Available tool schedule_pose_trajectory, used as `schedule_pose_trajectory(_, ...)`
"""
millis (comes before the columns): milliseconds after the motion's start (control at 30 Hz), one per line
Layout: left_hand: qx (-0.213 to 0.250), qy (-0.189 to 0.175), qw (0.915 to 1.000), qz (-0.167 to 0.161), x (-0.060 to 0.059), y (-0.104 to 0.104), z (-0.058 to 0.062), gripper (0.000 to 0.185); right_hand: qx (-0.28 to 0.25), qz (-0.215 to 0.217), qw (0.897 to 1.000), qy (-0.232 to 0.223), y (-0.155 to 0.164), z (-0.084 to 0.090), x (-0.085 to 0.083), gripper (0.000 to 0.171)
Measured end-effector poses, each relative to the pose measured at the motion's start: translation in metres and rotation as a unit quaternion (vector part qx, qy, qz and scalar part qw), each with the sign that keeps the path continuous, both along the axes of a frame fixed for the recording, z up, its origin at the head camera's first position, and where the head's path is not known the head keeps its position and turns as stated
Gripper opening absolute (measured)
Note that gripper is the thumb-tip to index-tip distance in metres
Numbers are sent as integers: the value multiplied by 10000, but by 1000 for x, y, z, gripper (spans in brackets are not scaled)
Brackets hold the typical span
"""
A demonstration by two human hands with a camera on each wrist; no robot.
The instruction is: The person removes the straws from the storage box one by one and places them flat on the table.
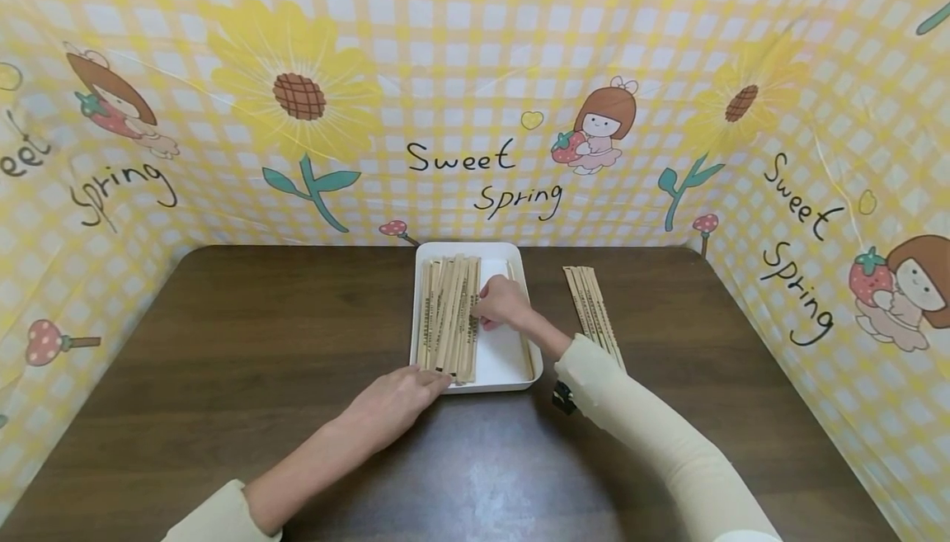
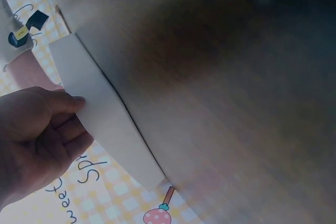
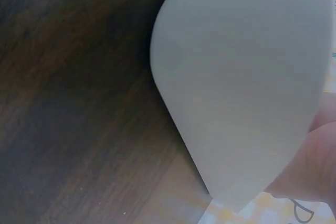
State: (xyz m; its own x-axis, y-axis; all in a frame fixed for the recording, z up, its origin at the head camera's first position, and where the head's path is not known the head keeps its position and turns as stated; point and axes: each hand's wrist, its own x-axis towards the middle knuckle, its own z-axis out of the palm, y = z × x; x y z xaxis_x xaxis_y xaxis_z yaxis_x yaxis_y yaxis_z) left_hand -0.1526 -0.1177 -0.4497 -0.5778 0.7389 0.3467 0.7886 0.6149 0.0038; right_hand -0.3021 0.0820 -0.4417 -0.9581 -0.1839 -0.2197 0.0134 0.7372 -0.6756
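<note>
A: Left hand (image 1: 397, 400)?
B: At the near edge of the white tray (image 1: 505, 354), fingers fairly straight, tips touching the rim by the near ends of the chopstick packets (image 1: 448, 315). From the left wrist view the fingers (image 2: 68, 129) lie loose against the tray's outer wall. No grip.

A: Right hand (image 1: 505, 303)?
B: Inside the tray, fingers curled at the right edge of the packet stack, seemingly pinching one. Exact hold is small in the head view; the right wrist view shows only the tray's underside and a bit of finger, blurred.

A: Packets?
B: Paper-wrapped chopsticks, lying lengthwise in the left half of the tray, side by side, ends toward the person. One thin stick lies along the tray's right wall.

A: Outside the tray?
B: A second small bunch of packets (image 1: 594, 311) on the table to the right, partly under the right sleeve (image 1: 653, 435).

A: Surroundings?
B: Dark wooden table (image 1: 245, 336), tray at the far middle. Yellow checked backdrop (image 1: 475, 72) with sunflowers and "Sweet Spring" lettering on three sides.
</note>
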Motion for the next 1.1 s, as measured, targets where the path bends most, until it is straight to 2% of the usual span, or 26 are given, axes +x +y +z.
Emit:
schedule_pose_trajectory(167,-17,-60,10000,7,1,0,1,37,435,101,9989,101,-1,0,1,38)
schedule_pose_trajectory(567,-33,50,10000,-2,1,-1,1,39,598,142,9980,156,-4,-1,1,30)
schedule_pose_trajectory(800,-61,-33,10000,13,0,-2,0,40,519,33,9986,69,-1,1,3,19)
schedule_pose_trajectory(967,-125,-28,9999,92,-1,-2,-1,39,356,28,9993,61,2,4,3,23)
schedule_pose_trajectory(1100,-132,-58,9998,101,0,-1,-1,37,286,39,9996,11,5,6,2,19)
